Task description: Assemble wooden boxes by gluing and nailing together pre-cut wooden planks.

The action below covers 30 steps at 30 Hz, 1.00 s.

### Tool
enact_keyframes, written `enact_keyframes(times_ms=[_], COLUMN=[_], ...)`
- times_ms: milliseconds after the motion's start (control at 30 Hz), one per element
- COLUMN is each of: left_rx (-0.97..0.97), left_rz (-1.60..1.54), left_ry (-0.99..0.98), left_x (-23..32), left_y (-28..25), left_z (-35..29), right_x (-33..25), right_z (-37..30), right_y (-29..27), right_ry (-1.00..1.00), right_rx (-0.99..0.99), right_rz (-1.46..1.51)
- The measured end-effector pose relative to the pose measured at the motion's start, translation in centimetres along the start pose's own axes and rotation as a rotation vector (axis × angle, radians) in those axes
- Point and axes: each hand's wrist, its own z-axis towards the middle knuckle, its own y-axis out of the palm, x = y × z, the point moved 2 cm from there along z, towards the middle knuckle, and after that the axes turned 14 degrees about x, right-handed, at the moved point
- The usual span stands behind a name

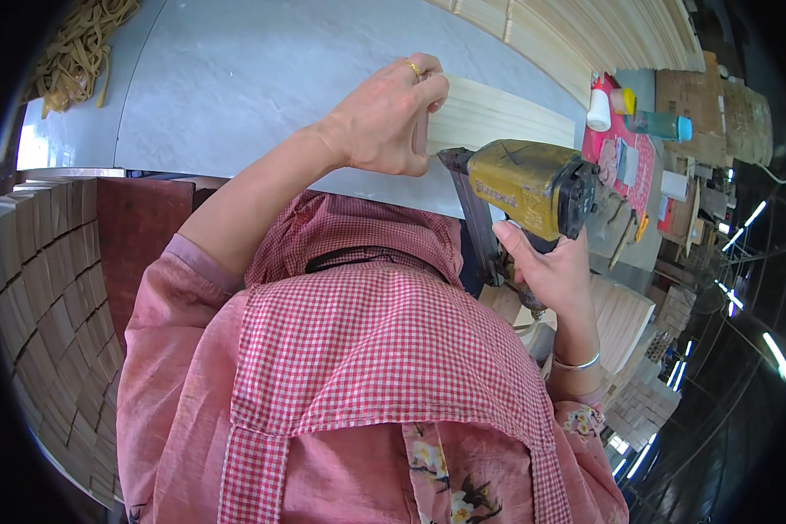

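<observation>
1. Grasping the nail gun [524, 185], the right grip [552, 266] holds its nose just beside a wooden strip [420, 135]; whether they touch, I cannot tell.
2. Pinching that strip between thumb and fingers, the left grip [382, 115] has it at the left end of a pale board [498, 118] on the worktop [236, 87].
3. The step in hand looks like lining up gun and strip; the next move seems to call for a steady strip and left fingertips kept clear of the nose.
4. Beyond, at far right, lie stacked boards [616, 35].

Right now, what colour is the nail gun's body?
The nail gun's body is mostly yellow, best seen in the head view.
</observation>
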Motion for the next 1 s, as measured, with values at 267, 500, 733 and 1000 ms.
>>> enact_keyframes(times_ms=[267,500,733,1000], left_rx=[0.026,0.047,0.177,0.194], left_rz=[0.010,0.016,0.360,-0.370], left_ry=[0.036,0.052,-0.338,-0.494], left_x=[-0.2,0.1,3.8,3.3], left_y=[0.1,-0.8,-7.1,-1.5], left_z=[-0.1,-0.6,-10.9,-8.3], right_x=[-1.8,-2.6,-0.6,1.9], right_z=[0.5,0.6,-0.9,-1.8], right_y=[-0.3,-0.8,-2.7,-5.3], right_ry=[0.071,0.029,-0.055,0.463], right_rx=[-0.021,-0.025,0.036,0.080], right_rz=[-0.119,-0.164,-0.027,-0.137])
